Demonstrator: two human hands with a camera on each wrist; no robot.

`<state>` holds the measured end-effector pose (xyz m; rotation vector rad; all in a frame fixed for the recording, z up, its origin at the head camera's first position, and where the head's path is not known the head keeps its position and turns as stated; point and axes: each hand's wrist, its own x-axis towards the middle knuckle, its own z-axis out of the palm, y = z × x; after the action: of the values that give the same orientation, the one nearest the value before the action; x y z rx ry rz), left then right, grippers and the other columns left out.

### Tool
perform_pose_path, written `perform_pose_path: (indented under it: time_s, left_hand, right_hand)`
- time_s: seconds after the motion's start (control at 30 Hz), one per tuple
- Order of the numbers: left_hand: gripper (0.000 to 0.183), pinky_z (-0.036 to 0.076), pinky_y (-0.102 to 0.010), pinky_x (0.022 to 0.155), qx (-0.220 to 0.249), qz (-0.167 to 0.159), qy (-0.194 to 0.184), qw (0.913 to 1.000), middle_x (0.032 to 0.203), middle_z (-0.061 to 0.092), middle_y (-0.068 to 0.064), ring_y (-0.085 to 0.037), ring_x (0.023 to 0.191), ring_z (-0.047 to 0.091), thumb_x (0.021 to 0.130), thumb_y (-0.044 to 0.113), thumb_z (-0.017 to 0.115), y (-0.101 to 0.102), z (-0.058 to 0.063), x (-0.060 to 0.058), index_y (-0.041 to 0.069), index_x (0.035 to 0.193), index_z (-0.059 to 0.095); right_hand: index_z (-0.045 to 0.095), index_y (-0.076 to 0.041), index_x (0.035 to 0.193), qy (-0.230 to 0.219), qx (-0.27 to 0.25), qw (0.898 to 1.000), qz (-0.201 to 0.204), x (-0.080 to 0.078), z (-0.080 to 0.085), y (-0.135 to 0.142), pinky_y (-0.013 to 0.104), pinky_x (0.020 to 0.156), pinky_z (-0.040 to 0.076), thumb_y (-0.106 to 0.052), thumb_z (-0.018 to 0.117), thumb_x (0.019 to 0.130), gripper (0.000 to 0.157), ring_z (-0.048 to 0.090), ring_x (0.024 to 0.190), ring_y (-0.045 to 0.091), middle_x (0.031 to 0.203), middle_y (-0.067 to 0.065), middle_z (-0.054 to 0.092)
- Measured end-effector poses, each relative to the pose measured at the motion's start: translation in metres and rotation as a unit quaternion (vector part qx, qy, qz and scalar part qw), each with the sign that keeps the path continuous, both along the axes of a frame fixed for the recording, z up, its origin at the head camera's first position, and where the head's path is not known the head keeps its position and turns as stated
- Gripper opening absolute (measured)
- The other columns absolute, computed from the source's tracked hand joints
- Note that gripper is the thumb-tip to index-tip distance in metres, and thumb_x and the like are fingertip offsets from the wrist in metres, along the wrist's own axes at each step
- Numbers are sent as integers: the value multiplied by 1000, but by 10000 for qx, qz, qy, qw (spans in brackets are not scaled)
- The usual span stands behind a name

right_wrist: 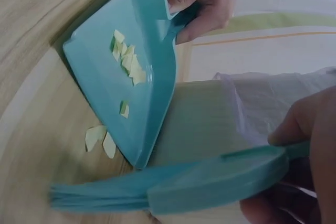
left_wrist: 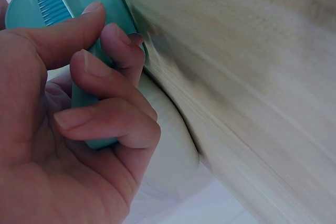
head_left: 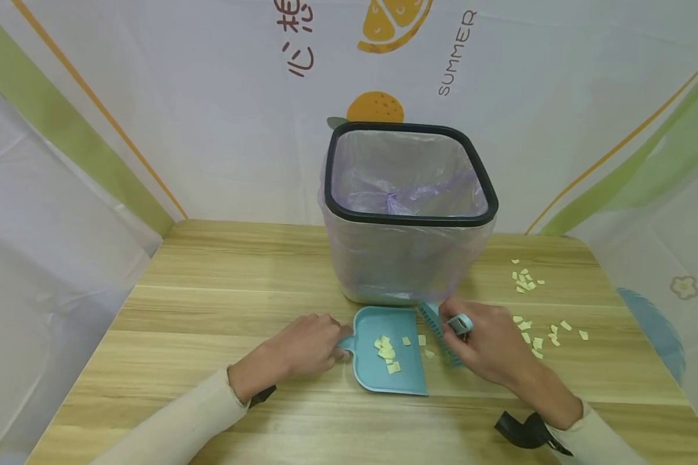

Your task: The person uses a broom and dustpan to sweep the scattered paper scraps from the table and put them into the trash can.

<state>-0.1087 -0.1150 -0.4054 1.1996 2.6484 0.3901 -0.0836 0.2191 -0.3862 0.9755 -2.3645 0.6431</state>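
Observation:
My left hand [head_left: 311, 345] grips the short handle of a blue dustpan [head_left: 407, 374], which lies on the table with its straight lip facing right. A small heap of pale yellow paper scraps [head_left: 386, 352] sits in the pan, with one scrap nearer the lip. In my right hand [head_left: 494, 339] is a matching blue hand brush [right_wrist: 220, 182], its bristles down on the table just right of the lip. Between bristles and lip lie two loose scraps [right_wrist: 94, 137]. The left wrist view shows fingers [left_wrist: 115, 114] curled round the dustpan handle.
Behind the dustpan stands a bin [head_left: 401, 258] with a black rim and a clear purplish liner. More paper scraps [head_left: 523, 281] are scattered on the wooden table [head_left: 227, 290] to the right, in two loose groups. A printed cloth [head_left: 238, 129] hangs at the back and sides.

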Motion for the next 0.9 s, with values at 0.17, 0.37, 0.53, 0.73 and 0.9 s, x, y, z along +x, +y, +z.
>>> perform_pose_path:
  time_s: [0.17,0.37,0.53,0.73,0.9]
  left_hand:
    - [18,49,-32,61,34,-7,-37,10000,82,59,2,-12,69,50,103,23,79,0,0,0,6,108,73]
    - [16,49,-33,61,85,-23,-54,9999,80,56,3,-12,69,50,103,22,78,0,0,0,7,105,72]
    - [15,48,-33,60,100,-31,-29,9999,79,55,4,-13,69,51,103,22,78,0,-1,0,8,103,72]
    - [17,47,-33,61,49,39,-106,9999,77,51,4,-13,69,49,104,24,78,1,-1,-1,8,104,72]
    - [17,48,-33,61,12,68,-104,9999,78,53,3,-13,68,49,103,23,79,0,-1,-1,8,104,72]
  right_hand:
    - [64,-18,100,-199,143,9984,506,-3,-3,-9,28,58,51,-6,70,91,16,55,69,-3,80,-16,63]
    - [68,-17,108,-452,17,9935,1049,-9,-5,-22,33,67,58,-7,74,94,18,68,80,5,94,-10,73]
    - [72,-15,108,-820,-531,9876,1231,-9,-4,-24,28,70,56,-1,78,92,22,66,80,6,96,-8,74]
    - [72,-15,106,-681,-625,9900,1067,-7,3,-12,25,68,55,0,76,92,21,65,78,3,97,-8,75]
    - [70,-15,107,-273,-334,9956,837,-7,4,-1,28,62,53,-14,69,105,3,59,73,1,92,-9,73]
